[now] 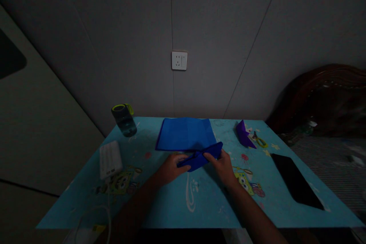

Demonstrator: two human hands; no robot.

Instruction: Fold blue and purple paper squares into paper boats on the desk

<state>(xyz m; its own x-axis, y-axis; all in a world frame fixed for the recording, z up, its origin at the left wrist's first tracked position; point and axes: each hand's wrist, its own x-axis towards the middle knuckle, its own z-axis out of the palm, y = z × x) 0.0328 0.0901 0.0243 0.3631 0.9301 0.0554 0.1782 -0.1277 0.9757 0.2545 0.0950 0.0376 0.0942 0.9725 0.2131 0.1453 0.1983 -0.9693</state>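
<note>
A dark blue piece of folded paper (197,160) is held between both hands, slightly tilted, its right end higher. My left hand (173,167) grips its left end, thumb along the near side. Around its right part my right hand (220,164) is closed, the thumb pressing on the near face. Just beyond lie flat blue paper sheets (187,133), a lighter blue one on top with darker blue showing at the edges. The fingers behind the folded paper are partly hidden.
On the patterned blue table (168,206) stand a water bottle (125,121) and a white power bank (110,159) with a cable at left. A purple folded paper (244,135), yellow-handled scissors (261,142) and a black tablet-like slab (296,179) lie at right. A wall socket (179,61) is behind.
</note>
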